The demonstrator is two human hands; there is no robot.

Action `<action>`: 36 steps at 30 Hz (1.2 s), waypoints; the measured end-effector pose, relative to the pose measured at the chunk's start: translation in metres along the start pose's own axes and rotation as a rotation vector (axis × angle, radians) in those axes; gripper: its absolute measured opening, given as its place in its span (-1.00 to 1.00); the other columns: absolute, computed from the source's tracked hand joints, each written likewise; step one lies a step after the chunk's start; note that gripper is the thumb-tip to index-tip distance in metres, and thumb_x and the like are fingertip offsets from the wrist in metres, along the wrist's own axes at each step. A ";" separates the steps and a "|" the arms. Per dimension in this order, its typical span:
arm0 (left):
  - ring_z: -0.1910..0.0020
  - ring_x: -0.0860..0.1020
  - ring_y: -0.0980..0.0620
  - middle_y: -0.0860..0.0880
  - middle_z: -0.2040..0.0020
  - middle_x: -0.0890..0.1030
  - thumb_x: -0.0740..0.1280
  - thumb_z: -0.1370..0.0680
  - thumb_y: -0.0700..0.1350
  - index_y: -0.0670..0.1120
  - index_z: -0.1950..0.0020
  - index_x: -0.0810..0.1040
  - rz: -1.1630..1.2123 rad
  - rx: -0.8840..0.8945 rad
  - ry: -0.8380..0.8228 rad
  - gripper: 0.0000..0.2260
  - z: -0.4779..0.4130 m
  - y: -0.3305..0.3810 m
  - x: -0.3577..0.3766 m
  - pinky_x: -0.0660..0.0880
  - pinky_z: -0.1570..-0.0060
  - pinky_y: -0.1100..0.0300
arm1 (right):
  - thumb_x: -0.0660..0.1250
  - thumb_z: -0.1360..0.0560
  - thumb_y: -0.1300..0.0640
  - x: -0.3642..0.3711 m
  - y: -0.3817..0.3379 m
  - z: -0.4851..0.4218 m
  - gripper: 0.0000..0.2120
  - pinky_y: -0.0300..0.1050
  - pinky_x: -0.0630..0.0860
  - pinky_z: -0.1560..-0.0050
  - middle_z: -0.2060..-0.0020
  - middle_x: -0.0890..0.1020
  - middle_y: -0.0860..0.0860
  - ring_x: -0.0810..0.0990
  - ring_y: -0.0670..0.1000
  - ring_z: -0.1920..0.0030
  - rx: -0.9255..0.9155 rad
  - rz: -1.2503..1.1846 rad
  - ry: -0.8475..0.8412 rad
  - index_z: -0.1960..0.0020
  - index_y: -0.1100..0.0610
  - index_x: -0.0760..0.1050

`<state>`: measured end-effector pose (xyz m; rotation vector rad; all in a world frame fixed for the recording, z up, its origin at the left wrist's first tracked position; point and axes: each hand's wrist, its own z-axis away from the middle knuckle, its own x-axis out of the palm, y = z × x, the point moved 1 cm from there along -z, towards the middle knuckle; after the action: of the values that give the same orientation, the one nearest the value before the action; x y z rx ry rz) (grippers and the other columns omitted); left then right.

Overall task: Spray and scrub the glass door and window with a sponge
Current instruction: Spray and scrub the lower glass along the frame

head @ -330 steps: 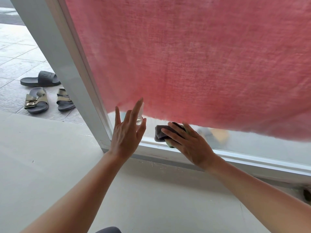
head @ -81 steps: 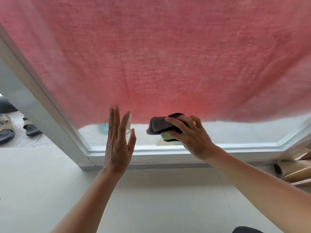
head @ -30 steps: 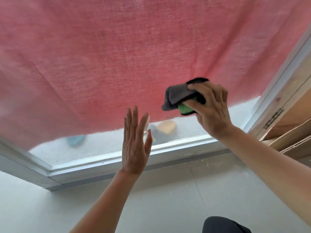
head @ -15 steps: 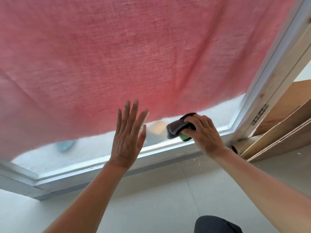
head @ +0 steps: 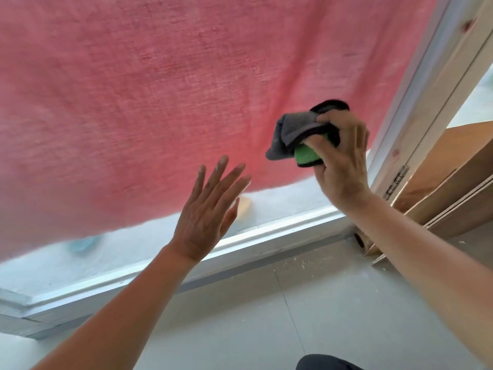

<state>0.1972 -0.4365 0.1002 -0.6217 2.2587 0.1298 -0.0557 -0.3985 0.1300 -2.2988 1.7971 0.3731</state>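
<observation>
Head view: right hand grips sponge at glass; left hand splayed flat, just beside.

Glass pane free left of my left hand, my right hand with the sponge close to the white upright frame, wooden boards leaning beyond it block that side, bottom rail bounds the pane below, floor free under my arms.

The left hand is held up and flat. Its fingers are straight and spread a little, and we see its back. The right hand is higher, with fingers curled tight round a sponge. Both bare arms reach forward.
</observation>
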 end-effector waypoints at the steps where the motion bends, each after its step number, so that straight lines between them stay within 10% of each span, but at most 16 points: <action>1: -0.50 0.15 -0.20 -0.17 -0.47 0.29 0.30 -0.59 -0.27 -0.18 -0.46 0.23 -0.010 0.006 -0.002 -0.53 0.000 -0.001 0.002 -0.03 -0.48 -0.17 | 0.35 -0.50 0.23 0.003 0.000 0.015 -0.81 0.05 0.33 -0.15 -0.17 0.35 0.06 0.35 0.17 -0.19 -0.004 0.004 -0.032 -0.02 0.02 0.42; 12: -0.53 0.06 -0.15 -0.11 -0.50 0.23 0.24 -0.61 -0.24 -0.16 -0.48 0.19 -0.063 0.003 -0.029 -0.54 0.001 -0.003 0.007 -0.06 -0.47 -0.20 | 0.61 -0.10 0.34 0.013 0.011 0.135 -0.42 0.09 0.25 -0.29 -0.18 0.38 0.05 0.37 0.15 -0.21 -0.137 0.076 -0.630 -0.03 0.00 0.53; 25: -0.51 0.12 -0.24 -0.21 -0.48 0.27 0.33 -0.56 -0.29 -0.16 -0.47 0.20 -0.012 0.003 0.001 -0.47 -0.034 0.025 0.024 -0.07 -0.47 -0.24 | 0.45 -0.48 0.16 -0.030 0.072 -0.007 -0.83 -0.04 0.33 -0.16 -0.15 0.37 0.02 0.33 0.12 -0.17 0.009 0.070 0.089 0.05 -0.01 0.47; 36: -0.51 0.10 -0.21 -0.18 -0.49 0.25 0.35 -0.56 -0.29 -0.15 -0.48 0.19 0.002 0.014 -0.027 -0.45 -0.041 0.036 0.043 -0.09 -0.47 -0.23 | 0.38 -0.45 0.24 -0.014 0.076 0.079 -0.78 0.09 0.30 -0.22 -0.17 0.33 0.06 0.32 0.18 -0.21 0.092 0.108 -0.116 -0.01 0.04 0.42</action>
<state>0.1277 -0.4334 0.0947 -0.6065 2.2326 0.1228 -0.1381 -0.3795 0.0590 -2.0809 1.8456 0.4219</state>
